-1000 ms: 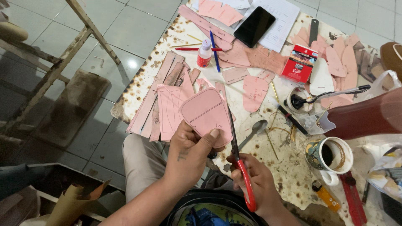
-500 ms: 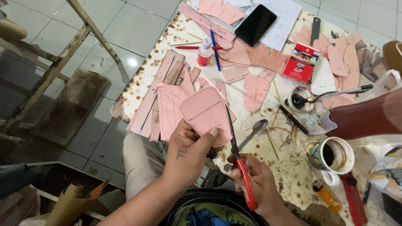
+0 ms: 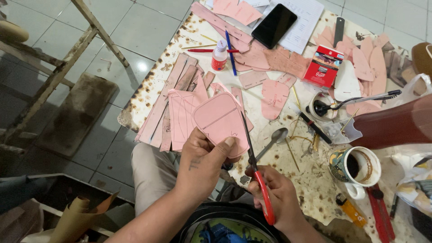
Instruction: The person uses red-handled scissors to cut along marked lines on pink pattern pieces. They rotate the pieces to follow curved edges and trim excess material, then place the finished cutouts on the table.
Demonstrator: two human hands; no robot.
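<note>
My left hand [image 3: 202, 164] holds a rounded pink sheet piece [image 3: 218, 119] by its lower edge, thumb pressed on top. My right hand [image 3: 279, 198] grips red-handled scissors [image 3: 256, 171]. Their dark blades point up along the right edge of the pink piece. Both hands are over the near edge of a stained white table [image 3: 310, 180], above my lap.
Stacked pink strips [image 3: 173, 101] lie left of the piece. A spoon [image 3: 274, 139], a mug [image 3: 357, 167], a glue bottle [image 3: 219, 56], pens, a black phone [image 3: 274, 25], a red box [image 3: 323, 66] and several pink cutouts crowd the table. A wooden frame [image 3: 58, 72] stands left on the tiled floor.
The scissor blades have crept a little further up the right edge of the pink piece; my left hand has turned the piece slightly.
</note>
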